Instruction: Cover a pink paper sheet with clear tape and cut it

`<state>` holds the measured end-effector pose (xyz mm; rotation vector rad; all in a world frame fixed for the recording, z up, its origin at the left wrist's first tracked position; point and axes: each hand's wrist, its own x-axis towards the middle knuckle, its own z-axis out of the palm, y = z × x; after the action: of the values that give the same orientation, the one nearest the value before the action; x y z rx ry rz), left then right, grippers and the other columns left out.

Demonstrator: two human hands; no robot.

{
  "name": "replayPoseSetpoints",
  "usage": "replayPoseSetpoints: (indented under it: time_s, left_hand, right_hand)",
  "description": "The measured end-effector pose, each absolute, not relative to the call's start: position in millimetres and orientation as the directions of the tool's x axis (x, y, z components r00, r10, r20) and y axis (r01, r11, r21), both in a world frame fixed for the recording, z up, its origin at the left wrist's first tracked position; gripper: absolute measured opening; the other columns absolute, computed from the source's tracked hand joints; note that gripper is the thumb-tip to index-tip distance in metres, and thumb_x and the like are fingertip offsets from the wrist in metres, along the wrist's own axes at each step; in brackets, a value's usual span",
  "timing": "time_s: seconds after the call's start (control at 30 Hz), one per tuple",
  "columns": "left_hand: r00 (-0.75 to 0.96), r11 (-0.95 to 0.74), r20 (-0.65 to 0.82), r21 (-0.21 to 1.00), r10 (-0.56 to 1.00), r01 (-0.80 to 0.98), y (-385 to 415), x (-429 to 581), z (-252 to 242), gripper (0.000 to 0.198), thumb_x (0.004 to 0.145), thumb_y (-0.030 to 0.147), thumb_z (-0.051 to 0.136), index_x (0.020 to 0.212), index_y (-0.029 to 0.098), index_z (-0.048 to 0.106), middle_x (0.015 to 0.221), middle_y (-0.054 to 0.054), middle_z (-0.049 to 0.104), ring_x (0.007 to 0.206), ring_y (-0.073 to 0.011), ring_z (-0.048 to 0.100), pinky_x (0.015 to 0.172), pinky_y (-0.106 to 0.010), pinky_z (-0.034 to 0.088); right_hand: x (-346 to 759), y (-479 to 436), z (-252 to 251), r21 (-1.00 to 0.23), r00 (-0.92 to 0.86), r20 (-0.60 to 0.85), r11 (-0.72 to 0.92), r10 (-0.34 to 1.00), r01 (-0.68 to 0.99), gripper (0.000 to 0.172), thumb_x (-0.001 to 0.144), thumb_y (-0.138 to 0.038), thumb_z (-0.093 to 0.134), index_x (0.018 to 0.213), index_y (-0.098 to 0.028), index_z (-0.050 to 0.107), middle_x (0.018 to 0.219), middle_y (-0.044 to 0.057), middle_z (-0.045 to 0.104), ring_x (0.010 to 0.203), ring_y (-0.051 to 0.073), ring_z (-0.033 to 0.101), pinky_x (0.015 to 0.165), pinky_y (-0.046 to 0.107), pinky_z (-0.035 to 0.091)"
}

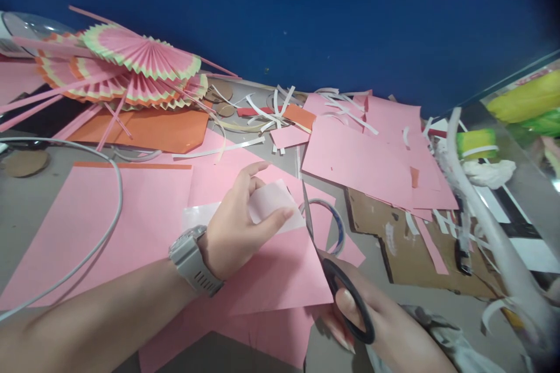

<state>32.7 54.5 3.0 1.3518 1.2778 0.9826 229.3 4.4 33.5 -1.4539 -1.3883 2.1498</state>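
Note:
My left hand (245, 221), with a grey watch on its wrist, holds a piece of white paper (273, 201). Its thumb lies along the paper and its fingers curl behind. Beneath, a pink paper sheet (280, 280) spreads over other pink sheets. Black-handled scissors (350, 300) are in my right hand (371, 297), the thumb through one loop. Their blades point away from me at the right edge of the white paper; part of the blades is hidden. Just beyond the blades lies a roll of tape (339, 227).
Pleated pink paper fans (144, 61) stand at the back left on orange paper (153, 128). White paper strips (275, 113) lie scattered at the back. Pink sheets (367, 151) and brown cardboard (420, 256) are on the right. A grey cable (119, 198) curves across the left side.

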Motion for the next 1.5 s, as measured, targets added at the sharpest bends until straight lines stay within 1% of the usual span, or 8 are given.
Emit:
replayPoseSetpoints:
  time_s: [0.17, 0.37, 0.5, 0.8, 0.97, 1.17, 1.33, 1.5]
  left_hand:
    - [0.142, 0.048, -0.084, 0.969, 0.986, 0.243, 52.9, 32.0, 3.7, 0.085, 0.065, 0.029, 0.073, 0.136, 0.025, 0.026, 0.101, -0.005, 0.051, 0.093, -0.022, 0.051, 0.081, -0.036, 0.041]
    - [0.15, 0.066, -0.099, 0.975, 0.984, 0.212, 52.7, 31.9, 4.3, 0.085, 0.065, 0.026, 0.072, 0.136, 0.027, 0.027, 0.099, -0.004, 0.052, 0.087, -0.0201, 0.052, 0.078, -0.035, 0.043]
    - [0.145, 0.072, -0.108, 0.97, 0.984, 0.234, 52.6, 32.1, 5.2, 0.084, 0.066, 0.026, 0.072, 0.136, 0.026, 0.026, 0.099, -0.004, 0.051, 0.089, -0.0209, 0.052, 0.079, -0.036, 0.042]
    - [0.157, 0.098, -0.138, 0.966, 0.978, 0.24, 53.8, 31.8, 6.5, 0.084, 0.067, 0.027, 0.071, 0.136, 0.027, 0.022, 0.098, -0.003, 0.049, 0.096, -0.0232, 0.049, 0.083, -0.038, 0.039]
    - [0.166, 0.124, -0.16, 0.97, 0.973, 0.208, 53.1, 30.6, 7.2, 0.085, 0.067, 0.031, 0.072, 0.136, 0.028, 0.023, 0.099, -0.004, 0.049, 0.092, -0.0224, 0.051, 0.077, -0.036, 0.041]
    - [0.15, 0.127, -0.163, 0.967, 0.975, 0.221, 52.6, 31.7, 6.4, 0.084, 0.067, 0.031, 0.073, 0.136, 0.029, 0.024, 0.099, -0.003, 0.049, 0.087, -0.0199, 0.052, 0.073, -0.033, 0.043]
    - [0.151, 0.124, -0.161, 0.966, 0.975, 0.228, 53.4, 32.5, 7.1, 0.084, 0.067, 0.032, 0.072, 0.136, 0.028, 0.024, 0.097, -0.003, 0.05, 0.086, -0.0201, 0.052, 0.073, -0.035, 0.044]
    - [0.149, 0.12, -0.152, 0.971, 0.977, 0.205, 53.3, 32.7, 6.5, 0.084, 0.065, 0.029, 0.073, 0.135, 0.028, 0.026, 0.096, -0.003, 0.05, 0.082, -0.0196, 0.053, 0.071, -0.034, 0.045]
  right_hand:
    - [230.2, 5.0, 35.2, -0.811, -0.542, -0.576, -0.513, 0.612, 0.283, 0.051, 0.075, -0.072, 0.042, 0.085, -0.022, 0.045, 0.053, -0.006, 0.042, 0.046, 0.009, 0.035, 0.044, 0.022, 0.029]
    - [229.4, 8.3, 37.5, -0.824, -0.553, -0.562, -0.477, 0.616, 0.306, 0.047, 0.079, -0.068, 0.042, 0.084, -0.021, 0.044, 0.052, -0.007, 0.042, 0.045, 0.009, 0.037, 0.047, 0.023, 0.035]
    - [227.7, 6.1, 35.5, -0.836, -0.508, -0.545, -0.478, 0.667, 0.27, 0.049, 0.077, -0.069, 0.042, 0.084, -0.021, 0.045, 0.051, -0.008, 0.038, 0.041, 0.007, 0.03, 0.043, 0.022, 0.03]
    - [236.0, 5.1, 40.0, -0.823, -0.521, -0.565, -0.481, 0.64, 0.303, 0.053, 0.076, -0.066, 0.048, 0.104, -0.021, 0.052, 0.056, -0.005, 0.042, 0.045, 0.009, 0.034, 0.044, 0.022, 0.032]
    - [235.8, 3.9, 41.3, -0.836, -0.532, -0.545, -0.465, 0.648, 0.291, 0.052, 0.076, -0.066, 0.048, 0.109, -0.025, 0.052, 0.055, -0.005, 0.043, 0.045, 0.011, 0.033, 0.045, 0.024, 0.031]
    - [231.5, 8.1, 44.7, -0.828, -0.542, -0.556, -0.474, 0.63, 0.299, 0.045, 0.076, -0.065, 0.049, 0.102, -0.029, 0.054, 0.056, -0.005, 0.037, 0.045, 0.012, 0.032, 0.042, 0.026, 0.029]
    - [227.7, 8.8, 45.4, -0.836, -0.523, -0.545, -0.468, 0.655, 0.286, 0.041, 0.077, -0.063, 0.049, 0.088, -0.025, 0.055, 0.055, -0.005, 0.037, 0.044, 0.011, 0.029, 0.041, 0.025, 0.027]
    - [226.5, 2.3, 40.7, -0.837, -0.485, -0.546, -0.477, 0.684, 0.269, 0.042, 0.079, -0.063, 0.046, 0.084, -0.022, 0.049, 0.054, -0.007, 0.035, 0.044, 0.008, 0.028, 0.042, 0.022, 0.026]
